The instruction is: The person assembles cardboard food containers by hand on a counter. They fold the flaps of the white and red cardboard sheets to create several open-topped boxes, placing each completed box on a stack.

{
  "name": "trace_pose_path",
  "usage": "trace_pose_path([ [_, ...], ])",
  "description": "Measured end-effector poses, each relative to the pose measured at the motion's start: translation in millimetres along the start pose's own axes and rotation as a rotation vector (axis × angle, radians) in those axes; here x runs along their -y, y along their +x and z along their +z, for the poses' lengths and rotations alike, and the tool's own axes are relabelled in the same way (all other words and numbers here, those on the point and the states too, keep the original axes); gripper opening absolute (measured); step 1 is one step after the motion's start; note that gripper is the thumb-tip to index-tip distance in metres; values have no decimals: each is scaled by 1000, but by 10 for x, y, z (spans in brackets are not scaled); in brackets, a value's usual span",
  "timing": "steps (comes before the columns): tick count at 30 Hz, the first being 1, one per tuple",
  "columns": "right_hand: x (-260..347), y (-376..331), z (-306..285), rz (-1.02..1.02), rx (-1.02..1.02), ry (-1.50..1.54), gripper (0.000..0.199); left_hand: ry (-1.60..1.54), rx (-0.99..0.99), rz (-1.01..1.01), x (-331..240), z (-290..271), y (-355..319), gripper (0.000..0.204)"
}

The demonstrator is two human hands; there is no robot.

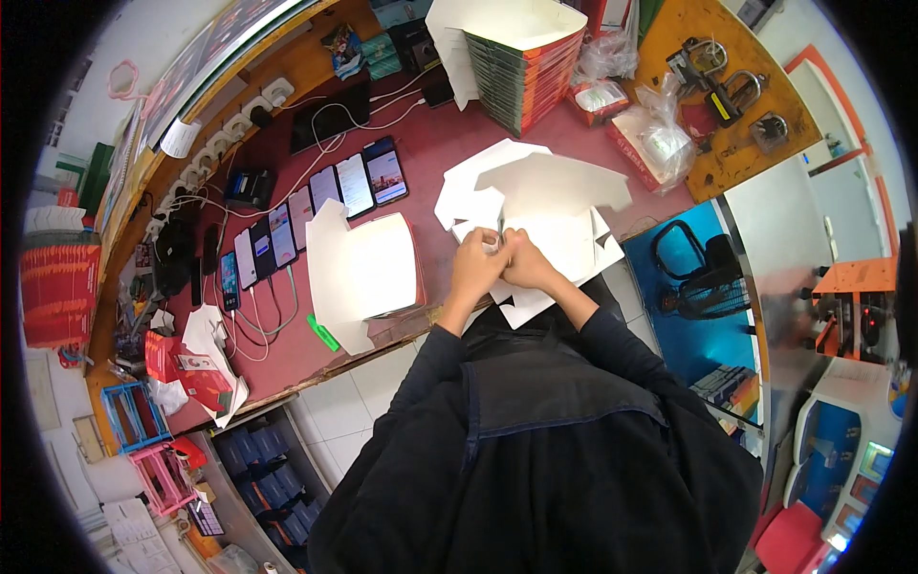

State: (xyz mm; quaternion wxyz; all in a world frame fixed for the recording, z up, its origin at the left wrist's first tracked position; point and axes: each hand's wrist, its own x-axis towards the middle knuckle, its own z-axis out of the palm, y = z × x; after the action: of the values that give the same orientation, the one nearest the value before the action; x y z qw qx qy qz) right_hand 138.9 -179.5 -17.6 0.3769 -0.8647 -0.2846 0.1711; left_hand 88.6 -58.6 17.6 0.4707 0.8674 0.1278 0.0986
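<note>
A flat white cardboard box blank (545,196) with several flaps lies on the dark red table (421,134) in front of me. My left hand (475,268) and my right hand (527,262) meet at its near edge, fingers pinched on a flap of the blank. Both black sleeves come up from the lower edge. Left of my hands stands a folded box (366,268), white inside and red outside, with its lid flap open.
A tall stack of flat red-edged box blanks (521,72) stands at the back. A row of several phones (316,206) lies on cables at the left. Plastic-wrapped packets (655,134), padlocks (727,91) on an orange board, a fan (703,277) at right.
</note>
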Motion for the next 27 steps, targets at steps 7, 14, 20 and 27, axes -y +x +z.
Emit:
trace_pose_path([
  [7, 20, -203, -387, 127, 377, 203, 35, 11, -32, -15, 117, -346, 480, 14],
  [14, 130, -183, -166, 102, -81, 259, 35, 28, -261, 574, -48, 41, -87, 11],
  [20, 153, -196, 19, 146, -205, 83, 33, -561, -283, 43, -67, 158, -152, 14],
  [27, 89, -258, 166, -237, -361, -147, 39, -412, -387, 196, -42, 178, -304, 18],
])
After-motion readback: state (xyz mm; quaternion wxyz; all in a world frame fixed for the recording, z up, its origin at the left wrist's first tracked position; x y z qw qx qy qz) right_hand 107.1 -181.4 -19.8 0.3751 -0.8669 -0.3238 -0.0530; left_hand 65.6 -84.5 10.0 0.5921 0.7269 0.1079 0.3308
